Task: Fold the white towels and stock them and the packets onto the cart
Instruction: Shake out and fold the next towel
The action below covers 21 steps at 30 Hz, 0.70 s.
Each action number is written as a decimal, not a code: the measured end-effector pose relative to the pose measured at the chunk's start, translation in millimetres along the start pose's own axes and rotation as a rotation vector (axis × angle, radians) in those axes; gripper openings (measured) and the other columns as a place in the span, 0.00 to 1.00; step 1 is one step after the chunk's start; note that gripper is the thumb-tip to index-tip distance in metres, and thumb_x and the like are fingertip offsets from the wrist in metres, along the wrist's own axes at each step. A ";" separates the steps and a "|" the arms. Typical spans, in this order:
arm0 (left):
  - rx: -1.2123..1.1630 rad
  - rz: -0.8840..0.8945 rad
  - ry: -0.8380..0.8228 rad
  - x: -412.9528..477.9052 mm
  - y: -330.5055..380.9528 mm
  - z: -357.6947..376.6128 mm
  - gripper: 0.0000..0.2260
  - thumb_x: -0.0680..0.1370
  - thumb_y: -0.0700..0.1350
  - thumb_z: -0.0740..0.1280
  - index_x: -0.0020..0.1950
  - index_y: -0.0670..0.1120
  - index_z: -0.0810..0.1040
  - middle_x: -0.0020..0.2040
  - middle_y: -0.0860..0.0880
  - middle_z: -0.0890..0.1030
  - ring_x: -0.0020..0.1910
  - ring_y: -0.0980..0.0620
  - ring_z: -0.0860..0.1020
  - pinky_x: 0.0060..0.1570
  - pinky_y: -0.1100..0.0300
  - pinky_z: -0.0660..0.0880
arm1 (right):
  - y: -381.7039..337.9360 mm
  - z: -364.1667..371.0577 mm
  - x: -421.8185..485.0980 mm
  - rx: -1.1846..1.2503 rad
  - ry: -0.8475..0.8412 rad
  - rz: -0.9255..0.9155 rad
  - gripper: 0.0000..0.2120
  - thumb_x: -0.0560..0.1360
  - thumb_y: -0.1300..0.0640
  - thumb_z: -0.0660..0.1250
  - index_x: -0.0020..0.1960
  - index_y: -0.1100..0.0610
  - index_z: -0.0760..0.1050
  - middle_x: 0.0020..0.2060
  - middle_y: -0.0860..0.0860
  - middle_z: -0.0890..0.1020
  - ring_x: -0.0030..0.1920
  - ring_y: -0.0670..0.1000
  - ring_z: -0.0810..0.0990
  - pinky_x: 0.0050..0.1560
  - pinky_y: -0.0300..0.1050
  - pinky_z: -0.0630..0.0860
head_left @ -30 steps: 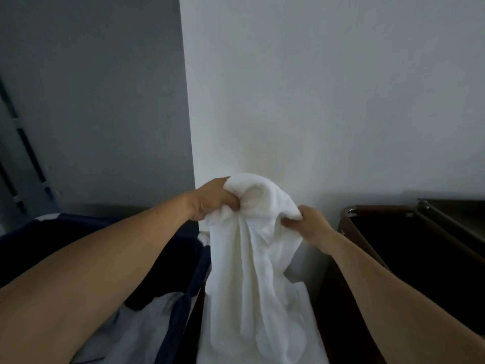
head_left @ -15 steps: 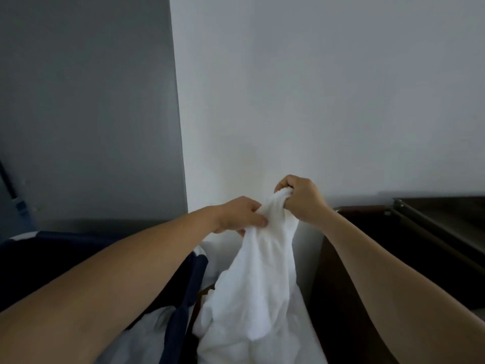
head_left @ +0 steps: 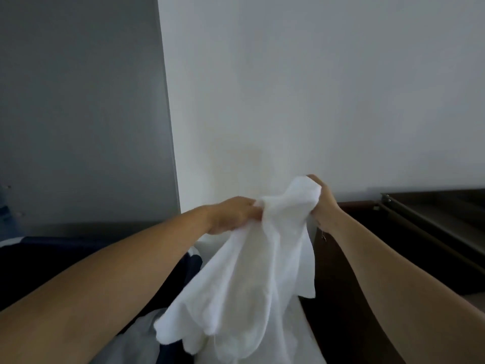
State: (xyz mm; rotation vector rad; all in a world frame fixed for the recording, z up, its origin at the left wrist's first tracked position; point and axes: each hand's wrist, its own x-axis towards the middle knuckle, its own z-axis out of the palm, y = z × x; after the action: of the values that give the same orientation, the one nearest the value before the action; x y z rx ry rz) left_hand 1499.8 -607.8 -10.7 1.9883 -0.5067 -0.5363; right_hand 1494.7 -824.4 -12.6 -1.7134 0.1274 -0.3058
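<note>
A white towel (head_left: 252, 279) hangs bunched in front of me, lifted off the pile below. My left hand (head_left: 233, 215) pinches its upper edge at the left. My right hand (head_left: 324, 203) grips the top of the towel a little higher, at the right, fingers curled round the cloth. The towel's lower part drapes down loosely toward more white linen (head_left: 294, 345) at the bottom of the frame. The dark brown cart (head_left: 409, 232) stands at the right, its top shelf rim beside my right wrist. No packets are in sight.
A dark blue laundry bag (head_left: 47, 264) with pale linen inside sits at the lower left. A white wall (head_left: 315, 101) rises straight ahead, with a grey panel (head_left: 78, 114) to its left. The cart's metal-edged shelf (head_left: 441, 219) runs along the right side.
The towel has been lifted higher and spread a little wider. My right hand has moved to the right, and the hands, close together half a second ago, are now further apart.
</note>
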 end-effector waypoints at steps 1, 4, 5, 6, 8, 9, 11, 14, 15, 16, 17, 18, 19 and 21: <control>0.083 0.013 -0.031 1.6 -5.5 6.3 0.11 0.78 0.50 0.68 0.59 0.48 0.81 0.54 0.48 0.85 0.52 0.48 0.84 0.52 0.53 0.81 | -3.7 4.6 -2.2 0.038 -0.020 -0.027 0.10 0.79 0.64 0.58 0.47 0.52 0.75 0.42 0.52 0.78 0.45 0.55 0.76 0.48 0.50 0.73; 0.380 0.078 0.027 6.3 -14.4 14.0 0.09 0.79 0.47 0.65 0.56 0.48 0.81 0.53 0.50 0.83 0.53 0.49 0.81 0.53 0.55 0.79 | -8.3 13.4 -7.3 -0.069 -0.033 -0.138 0.07 0.77 0.61 0.63 0.45 0.50 0.76 0.39 0.50 0.79 0.40 0.50 0.76 0.45 0.48 0.74; 0.391 0.085 0.091 6.1 -12.8 13.6 0.09 0.79 0.45 0.64 0.56 0.48 0.81 0.53 0.51 0.82 0.53 0.50 0.80 0.51 0.58 0.79 | -9.4 14.9 -8.9 -0.146 -0.046 -0.177 0.08 0.77 0.62 0.63 0.45 0.50 0.77 0.39 0.49 0.80 0.39 0.49 0.77 0.43 0.47 0.74; 0.323 0.086 0.162 5.6 -9.1 11.6 0.10 0.78 0.43 0.64 0.56 0.49 0.81 0.53 0.51 0.82 0.52 0.51 0.80 0.48 0.60 0.78 | -8.0 15.7 -8.1 -0.223 -0.063 -0.207 0.09 0.78 0.63 0.63 0.46 0.51 0.78 0.39 0.49 0.81 0.38 0.48 0.77 0.42 0.46 0.74; 0.010 0.080 0.199 6.7 -1.1 5.1 0.14 0.76 0.40 0.64 0.59 0.51 0.80 0.53 0.50 0.83 0.48 0.51 0.80 0.43 0.61 0.77 | -7.3 17.6 -6.6 -0.348 -0.107 -0.269 0.07 0.79 0.61 0.63 0.48 0.55 0.80 0.39 0.49 0.82 0.39 0.47 0.77 0.42 0.43 0.73; -0.113 0.065 0.156 6.6 3.1 2.7 0.15 0.76 0.41 0.64 0.61 0.50 0.79 0.52 0.50 0.84 0.45 0.51 0.80 0.40 0.60 0.77 | -8.9 19.6 -6.9 -0.398 -0.117 -0.297 0.07 0.80 0.59 0.63 0.49 0.56 0.81 0.39 0.48 0.82 0.39 0.47 0.77 0.41 0.42 0.73; -0.085 0.060 0.033 7.5 10.5 4.6 0.14 0.75 0.44 0.66 0.60 0.48 0.78 0.48 0.52 0.83 0.39 0.52 0.75 0.35 0.60 0.71 | -13.9 24.4 -6.8 -0.435 -0.076 -0.336 0.08 0.81 0.55 0.64 0.48 0.55 0.81 0.39 0.47 0.81 0.38 0.45 0.77 0.41 0.41 0.72; 0.080 0.091 0.060 14.3 18.2 21.1 0.11 0.76 0.45 0.69 0.56 0.42 0.80 0.44 0.49 0.80 0.38 0.52 0.75 0.33 0.62 0.69 | -20.2 27.7 -5.6 -0.415 -0.002 -0.367 0.07 0.80 0.54 0.65 0.49 0.53 0.81 0.40 0.44 0.82 0.40 0.43 0.78 0.42 0.38 0.74; 0.066 0.105 0.110 16.8 21.5 23.5 0.11 0.76 0.44 0.69 0.56 0.41 0.80 0.44 0.48 0.81 0.39 0.51 0.77 0.32 0.62 0.70 | -20.7 26.6 -5.5 -0.413 0.011 -0.382 0.07 0.80 0.54 0.65 0.50 0.53 0.82 0.42 0.45 0.82 0.42 0.43 0.78 0.44 0.38 0.75; 0.047 0.123 0.148 19.4 25.4 23.6 0.10 0.77 0.44 0.68 0.55 0.40 0.80 0.46 0.46 0.82 0.40 0.50 0.79 0.32 0.62 0.72 | -19.6 24.1 -4.6 -0.397 0.024 -0.392 0.07 0.80 0.54 0.65 0.51 0.53 0.82 0.43 0.45 0.82 0.43 0.44 0.79 0.46 0.39 0.76; 0.033 0.145 0.179 21.4 30.7 22.2 0.10 0.78 0.44 0.68 0.55 0.40 0.80 0.47 0.45 0.83 0.42 0.49 0.81 0.33 0.60 0.73 | -18.0 20.1 -3.6 -0.366 0.035 -0.389 0.06 0.80 0.55 0.65 0.51 0.52 0.81 0.43 0.45 0.82 0.44 0.45 0.79 0.48 0.40 0.76; 0.008 0.175 0.216 22.0 37.6 19.8 0.10 0.78 0.44 0.67 0.55 0.40 0.81 0.48 0.44 0.83 0.43 0.48 0.81 0.34 0.58 0.75 | -15.6 15.2 -3.4 -0.324 0.043 -0.371 0.05 0.80 0.55 0.66 0.51 0.51 0.81 0.43 0.45 0.82 0.44 0.46 0.79 0.47 0.40 0.76; -0.043 0.211 0.263 22.2 45.2 17.2 0.09 0.79 0.43 0.67 0.54 0.39 0.81 0.48 0.43 0.83 0.44 0.46 0.82 0.38 0.55 0.76 | -13.0 9.6 -3.5 -0.301 0.039 -0.342 0.06 0.80 0.57 0.65 0.51 0.50 0.80 0.42 0.45 0.82 0.43 0.46 0.79 0.46 0.40 0.76; -0.199 0.268 0.370 20.7 63.3 10.6 0.08 0.80 0.40 0.64 0.54 0.38 0.80 0.48 0.42 0.82 0.47 0.44 0.81 0.46 0.52 0.76 | -4.3 0.8 -3.0 -0.317 -0.015 -0.258 0.09 0.79 0.61 0.64 0.49 0.49 0.81 0.41 0.48 0.83 0.42 0.50 0.81 0.45 0.44 0.78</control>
State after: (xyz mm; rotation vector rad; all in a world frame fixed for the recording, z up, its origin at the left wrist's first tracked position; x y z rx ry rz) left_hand 1502.8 -654.4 38.0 1.7405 -0.4579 -0.0452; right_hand 1491.6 -822.1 -8.9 -2.0503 -0.0612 -0.4825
